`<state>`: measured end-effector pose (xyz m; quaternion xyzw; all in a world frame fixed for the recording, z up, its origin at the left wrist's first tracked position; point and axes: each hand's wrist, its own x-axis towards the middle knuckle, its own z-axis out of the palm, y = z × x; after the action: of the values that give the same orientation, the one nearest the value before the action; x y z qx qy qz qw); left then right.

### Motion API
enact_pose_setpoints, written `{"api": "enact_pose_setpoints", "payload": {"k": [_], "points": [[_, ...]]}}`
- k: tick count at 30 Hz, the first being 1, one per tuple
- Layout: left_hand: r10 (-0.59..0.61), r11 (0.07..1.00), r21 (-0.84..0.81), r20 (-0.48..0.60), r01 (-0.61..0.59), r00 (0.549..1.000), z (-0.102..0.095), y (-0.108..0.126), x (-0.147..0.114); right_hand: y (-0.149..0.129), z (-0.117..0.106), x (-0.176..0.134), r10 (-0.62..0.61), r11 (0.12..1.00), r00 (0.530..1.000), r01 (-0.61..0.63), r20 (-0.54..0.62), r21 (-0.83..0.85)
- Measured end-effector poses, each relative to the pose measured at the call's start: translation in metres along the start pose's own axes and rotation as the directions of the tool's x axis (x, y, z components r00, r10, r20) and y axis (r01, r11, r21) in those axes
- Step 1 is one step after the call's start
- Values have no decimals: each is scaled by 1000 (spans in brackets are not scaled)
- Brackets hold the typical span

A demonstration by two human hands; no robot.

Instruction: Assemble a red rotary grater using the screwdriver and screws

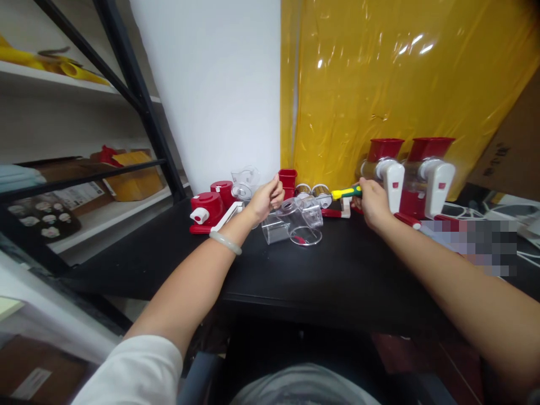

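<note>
Green screwdriver (346, 193) fills the right hand (373, 202), probably light, stiff, best held there; opposite, left hand (266, 200) curls, hold unclear.

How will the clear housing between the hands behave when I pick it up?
The clear housing is probably stiff, its curved walls holding a crisp shape. Its hollow, see-through body suggests it's light for its size. The smooth, shiny surface may be slippery.

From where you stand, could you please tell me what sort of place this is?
Probably a workshop or storeroom: a screwdriver in the right hand, graters, and shelves holding boxes.
</note>
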<state>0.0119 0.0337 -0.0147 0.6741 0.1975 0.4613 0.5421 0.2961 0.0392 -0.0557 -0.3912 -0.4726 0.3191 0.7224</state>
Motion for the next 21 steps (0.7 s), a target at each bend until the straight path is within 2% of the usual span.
{"api": "enact_pose_setpoints", "payload": {"k": [3, 10, 14, 21], "points": [[13, 1000, -10, 6, -13, 1000, 0, 0, 0, -3, 2, -5, 16, 1000, 997, -17, -81, -10], [25, 1000, 13, 33, -25, 999, 7, 1, -2, -14, 6, -11, 75, 986, 994, -62, -79, 157], [31, 1000, -1, 58, -31, 998, 8, 1, -3, -13, 5, -11, 73, 992, 993, -63, -90, 109], [30, 999, -43, 73, -27, 997, 5, -1, -1, -9, 3, -11, 1, 1000, 994, 2, -105, 22]]}}
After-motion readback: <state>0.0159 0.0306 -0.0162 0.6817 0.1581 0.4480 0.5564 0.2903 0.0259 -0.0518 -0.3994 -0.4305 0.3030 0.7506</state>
